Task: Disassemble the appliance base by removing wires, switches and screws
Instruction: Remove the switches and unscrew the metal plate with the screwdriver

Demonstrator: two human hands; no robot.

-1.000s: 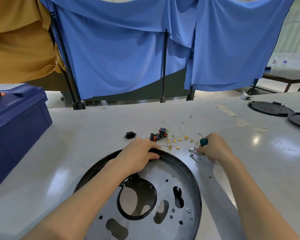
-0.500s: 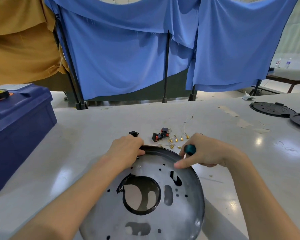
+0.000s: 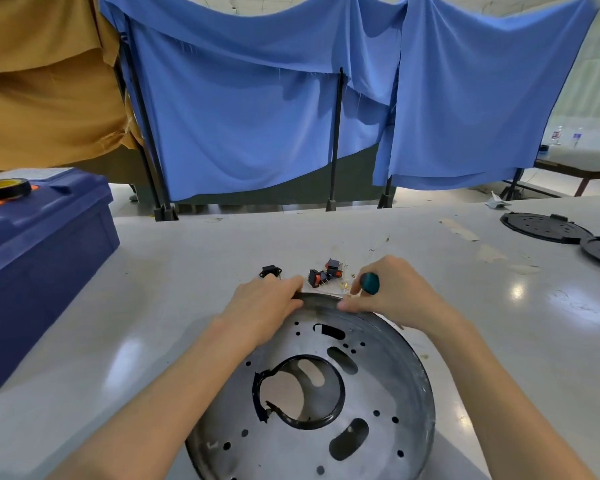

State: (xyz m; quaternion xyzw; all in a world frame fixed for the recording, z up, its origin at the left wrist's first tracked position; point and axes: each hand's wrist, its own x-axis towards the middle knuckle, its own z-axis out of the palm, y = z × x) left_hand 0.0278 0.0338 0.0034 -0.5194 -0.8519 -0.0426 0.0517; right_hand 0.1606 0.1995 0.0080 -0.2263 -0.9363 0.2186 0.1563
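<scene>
While its far rim is gripped by the left hand [image 3: 265, 304], whose fingers are curled over the black edge, the appliance base [image 3: 388, 386] is held in front of the person on the counter [image 3: 174, 306]. It seems to be tipped up rather than laid flat, to judge by the shadow cast beneath its right side. A screwdriver [image 3: 370, 284] with a teal handle is enclosed in the grip of the right hand [image 3: 400, 297]. Only the butt of the handle is seen, and the blade is hidden. The fingertips [image 3: 344, 305] of that hand are laid on the rim just beside the left hand. The plate is thus steadied from both sides without the tool being put down, presumably so that it is at hand for any screw left.

Just beyond the rim, removed parts are gathered in a small group: two red-and-black rocker switches [image 3: 326, 271], a black socket [image 3: 270, 271] a little to their left, and some small brass terminals [image 3: 345, 286] near the right hand, too small to be told apart. They are set close to the plate but off it, probably so that nothing is lost or caught beneath it.

The plate itself is seen stripped: holes and slots stand open, and a black ring [image 3: 305, 426] round the central opening is broken at its left side. No wire or switch can be made out on the face shown, and whether a screw remains cannot be told. The task is judged to be near its end, with the base being lifted or turned for checking.

A blue toolbox [image 3: 42, 258] is set at the left with a roll of tape [image 3: 4, 188] on its lid, and two black round covers [image 3: 544, 227] lie well apart at the far right.
</scene>
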